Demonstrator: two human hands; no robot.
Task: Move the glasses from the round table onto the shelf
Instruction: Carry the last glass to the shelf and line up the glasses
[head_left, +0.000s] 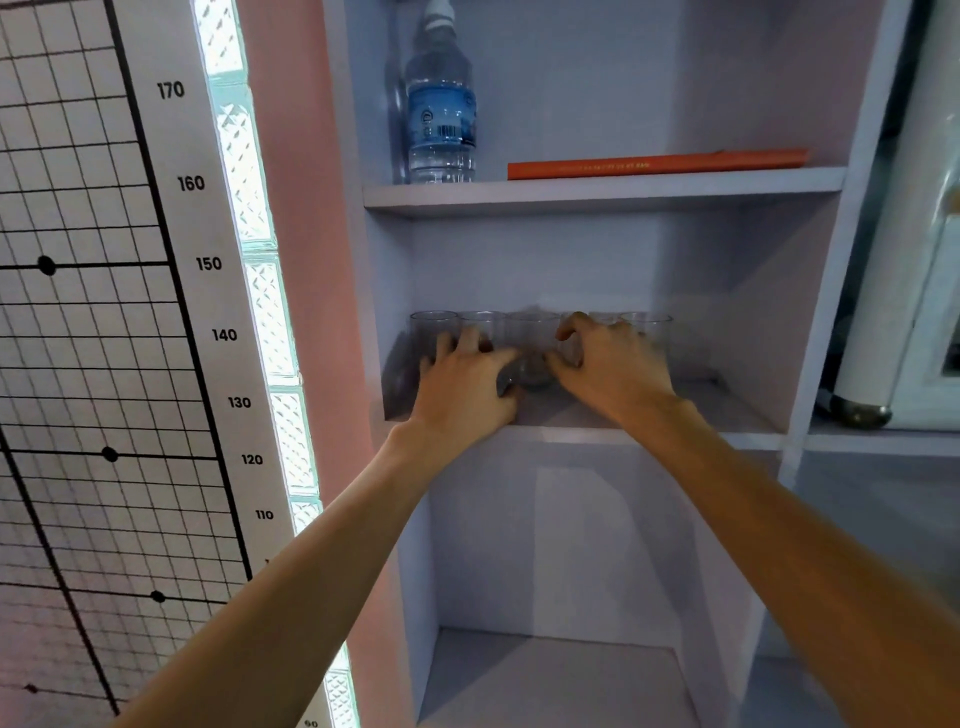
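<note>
Middle shelf (748, 434) of a pale cabinet: row of clear glasses (535, 332) upright, side by side near the back wall. Left hand (467, 384) on the left glasses, fingers spread and loosely curled; grip not confirmable. Right hand (610, 371) over the right glasses, fingers (574, 325) arched around a rim; closure not determinable. Shelf above: water bottle (441, 104) upright at left, orange book (657, 163) flat at right.
</note>
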